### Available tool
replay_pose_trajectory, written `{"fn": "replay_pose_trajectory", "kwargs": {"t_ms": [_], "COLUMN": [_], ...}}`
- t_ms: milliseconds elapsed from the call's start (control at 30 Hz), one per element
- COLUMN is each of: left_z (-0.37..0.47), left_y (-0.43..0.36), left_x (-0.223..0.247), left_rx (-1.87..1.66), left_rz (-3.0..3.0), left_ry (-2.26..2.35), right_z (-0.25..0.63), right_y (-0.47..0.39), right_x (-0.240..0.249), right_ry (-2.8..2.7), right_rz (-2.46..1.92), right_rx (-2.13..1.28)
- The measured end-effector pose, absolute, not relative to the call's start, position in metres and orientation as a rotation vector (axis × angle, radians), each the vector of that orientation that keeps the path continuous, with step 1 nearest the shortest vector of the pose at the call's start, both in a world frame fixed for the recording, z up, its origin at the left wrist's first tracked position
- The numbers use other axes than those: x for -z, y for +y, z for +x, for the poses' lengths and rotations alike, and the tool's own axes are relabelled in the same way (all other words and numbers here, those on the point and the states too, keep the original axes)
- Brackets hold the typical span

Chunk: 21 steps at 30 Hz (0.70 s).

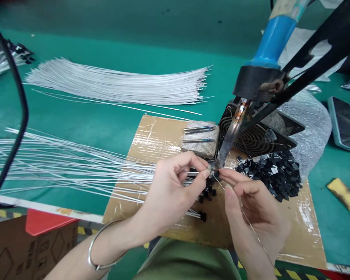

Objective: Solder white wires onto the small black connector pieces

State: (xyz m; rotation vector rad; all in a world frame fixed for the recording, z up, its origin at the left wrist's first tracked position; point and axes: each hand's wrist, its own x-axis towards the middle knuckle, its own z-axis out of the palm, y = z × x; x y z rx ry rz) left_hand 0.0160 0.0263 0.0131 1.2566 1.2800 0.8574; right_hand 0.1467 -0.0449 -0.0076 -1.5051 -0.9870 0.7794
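Note:
My left hand [177,186] pinches the end of a white wire just below the tip of a soldering iron [230,136] with a blue handle. My right hand [251,210] is closed on a thin solder wire [255,233], whose end reaches toward the same spot. The small part at the tip is mostly hidden by my fingers. White wires [105,167] with black ends lie under and left of my left hand. A pile of small black connectors [275,173] sits right of the iron, on the brown cardboard [300,225].
A stone block [200,146] with metal tips on it and a black fan [251,136] stand behind my hands. A bundle of white wires [119,83] lies at the back left. On the right are a phone [344,122] and a yellow sponge [344,193]. A black cable hangs left.

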Motion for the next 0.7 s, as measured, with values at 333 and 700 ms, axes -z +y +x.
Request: {"fn": "replay_pose_trajectory", "kwargs": {"t_ms": [333, 700], "left_z": [0.0181, 0.0177], "left_y": [0.028, 0.027], "left_x": [-0.0137, -0.0163], "left_rx": [-0.865, -0.882], "left_rz": [1.268, 1.265], "left_ry": [1.296, 1.281], "right_z": [0.1477, 0.1466], "right_y": [-0.0425, -0.0416], "right_x": [0.0022, -0.0002], "right_ry": [-0.952, -0.946], "right_rz": [-1.497, -1.466], "right_rx": [-0.794, -0.797]}}
